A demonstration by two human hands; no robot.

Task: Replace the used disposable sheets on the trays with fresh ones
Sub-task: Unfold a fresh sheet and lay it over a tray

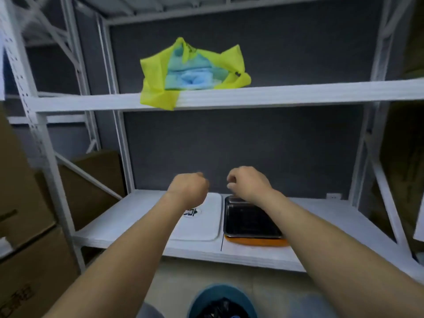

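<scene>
Both my arms reach out over the low shelf [110,226]. L hand [188,189] is balled in a fist w/ nothing in it that I can see, held above the white tray [204,228]. R hand [249,184] hangs w/ fingers curled down over the far edge of the dark tray [249,222]; too blurry to tell if it pinches anything. Hands are near each other, not touching. White tray lies flat on the shelf, just left of the dark tray, which sits on an orange tray [257,241]. Blue sheets [192,76] are folded in a yellow bag [153,86] on the top shelf [298,94], w/ a bag corner drooping over the front edge. Blue bin [206,294] w/ black liner is on the floor below me. Boxes [27,260] are stacked at left.
</scene>
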